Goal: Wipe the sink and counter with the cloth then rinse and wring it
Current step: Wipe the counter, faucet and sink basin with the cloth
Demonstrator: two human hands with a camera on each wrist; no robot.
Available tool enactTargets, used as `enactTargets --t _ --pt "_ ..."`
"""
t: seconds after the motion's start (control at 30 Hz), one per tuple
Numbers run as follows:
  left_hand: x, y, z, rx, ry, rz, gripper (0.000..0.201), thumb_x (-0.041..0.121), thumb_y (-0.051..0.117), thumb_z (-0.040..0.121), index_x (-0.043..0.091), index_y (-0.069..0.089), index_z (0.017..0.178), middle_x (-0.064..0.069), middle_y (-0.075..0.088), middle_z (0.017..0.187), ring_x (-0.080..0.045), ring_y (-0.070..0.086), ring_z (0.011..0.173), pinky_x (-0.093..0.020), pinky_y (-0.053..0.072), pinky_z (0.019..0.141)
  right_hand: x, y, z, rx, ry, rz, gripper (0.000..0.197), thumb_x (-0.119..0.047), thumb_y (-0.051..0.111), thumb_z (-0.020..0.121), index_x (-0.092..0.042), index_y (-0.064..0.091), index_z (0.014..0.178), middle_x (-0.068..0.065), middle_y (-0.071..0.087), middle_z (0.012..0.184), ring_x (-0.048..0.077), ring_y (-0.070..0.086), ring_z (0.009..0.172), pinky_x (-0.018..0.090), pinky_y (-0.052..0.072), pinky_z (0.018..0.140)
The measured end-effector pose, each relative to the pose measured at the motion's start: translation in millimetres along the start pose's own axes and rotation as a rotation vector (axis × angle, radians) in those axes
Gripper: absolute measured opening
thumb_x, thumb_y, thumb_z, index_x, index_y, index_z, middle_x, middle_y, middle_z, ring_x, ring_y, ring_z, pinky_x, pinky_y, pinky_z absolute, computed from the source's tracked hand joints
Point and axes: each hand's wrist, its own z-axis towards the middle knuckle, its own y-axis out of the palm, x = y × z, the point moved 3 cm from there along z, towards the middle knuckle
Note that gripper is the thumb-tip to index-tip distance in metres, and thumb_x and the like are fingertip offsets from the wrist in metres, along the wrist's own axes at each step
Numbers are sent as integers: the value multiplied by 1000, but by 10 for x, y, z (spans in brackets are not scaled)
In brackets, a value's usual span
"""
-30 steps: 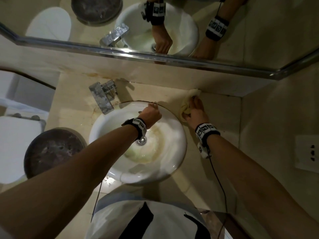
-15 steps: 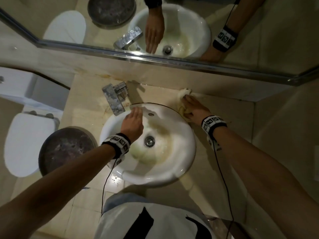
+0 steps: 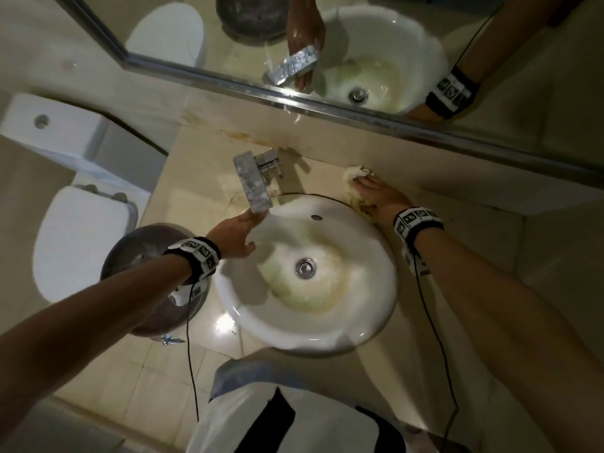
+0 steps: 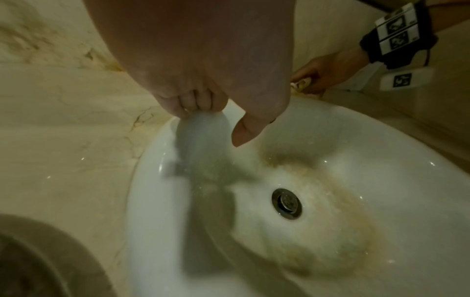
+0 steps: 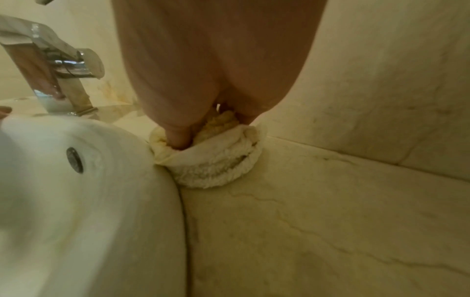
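Counter [image 3: 202,178]: beige marbled stone, stained near the back wall; runs under and beyond both hands.

Sink [image 3: 369,289]: round white basin set in the counter, yellow-brown staining around the drain [image 3: 306,267]. It lies directly below the left hand and just to the inside of the right hand.

Tap [image 3: 253,179]: square chrome spout, sitting just ahead of the left hand's fingertips, well to the left of the right hand. Water stream [image 4: 203,144] runs from under the spout into the basin.

Left hand [image 3: 233,235]: reaches out over the left rim of the basin with fingers under the spout end, in the running water. In the left wrist view the fingers bend slightly down and the thumb sticks out free; nothing is held, hand relaxed.

Right hand [image 3: 380,197]: flat on the counter behind the basin's right rim, close to the back wall, pressing down on the cloth.

Cloth [image 5: 216,158]: cream terry, bunched into a wad under the right hand's fingers. It lies on the counter, touching the outer edge of the sink rim. The thumb [image 5: 178,136] digs into its folds, so the hand grips it.
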Motion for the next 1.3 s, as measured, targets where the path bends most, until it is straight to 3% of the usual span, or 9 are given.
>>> enactTargets --t 0.17,0.27,0.43,0.57,0.73,0.83,0.97,1.13,1.3 --pt "-62 -27 3 -50 40 -22 93 30 62 84 32 6 159 3 12 166 -31 54 127 -41 51 98 -151 28 227 33 -39 68 72 -18 53 98 -30 21 161 -1 10 170 22 11 156 38 13 127" --pt "-75 -85 12 -77 58 -37 91 28 61 86 31 6 159 2 9 167 -32 53 127 -39 49 100 -301 -24 380 38 -98 48 68 -16 54 99 -24 26 160 4 17 169 24 17 156 37 14 127" --pt "-100 -127 4 -97 89 -56 90 23 62 86 27 10 160 1 8 167 -29 53 126 -35 48 98 -583 -106 651 68 -136 -23 65 -35 39 102 -25 17 162 2 15 170 21 19 155 36 16 126" --pt "-135 -111 11 -94 90 -72 89 23 62 86 27 12 160 2 10 167 -28 53 127 -34 48 98 -747 -67 874 1 -136 -67 72 -29 53 102 -30 14 163 -1 8 171 21 14 156 37 15 126" --pt "-154 -126 24 -87 68 -95 84 22 61 86 26 19 159 0 21 165 -27 54 126 -31 44 99 -960 -52 1103 37 -138 -146 78 -24 65 93 -27 24 159 -1 19 167 23 23 153 41 27 122" --pt "-187 -120 34 -98 65 -104 84 23 61 85 26 21 158 -3 29 162 -28 56 121 -33 46 100 -1180 -87 1216 85 -141 -144 73 -22 64 95 -20 29 159 3 25 165 24 23 152 36 23 121" --pt "-183 -101 49 -119 66 -111 83 23 61 84 26 23 158 -2 30 161 -27 57 121 -34 47 100 -1364 -82 1303 153 -69 -77 74 -27 62 98 -16 25 160 2 22 168 19 16 155 22 6 119" --pt "-189 -104 60 -109 63 -111 80 23 60 83 26 28 156 -3 35 158 -27 58 119 -34 48 98 -1435 -101 1358 120 -44 21 73 -38 63 95 -26 28 158 -2 24 167 18 24 152 39 26 122" --pt "-145 -127 54 -117 51 -102 81 22 60 83 26 26 157 -3 31 161 -28 57 120 -37 49 99 -1550 -146 1344 120 -65 4 72 -32 61 96 -19 27 158 6 27 166 23 22 153 42 25 124"
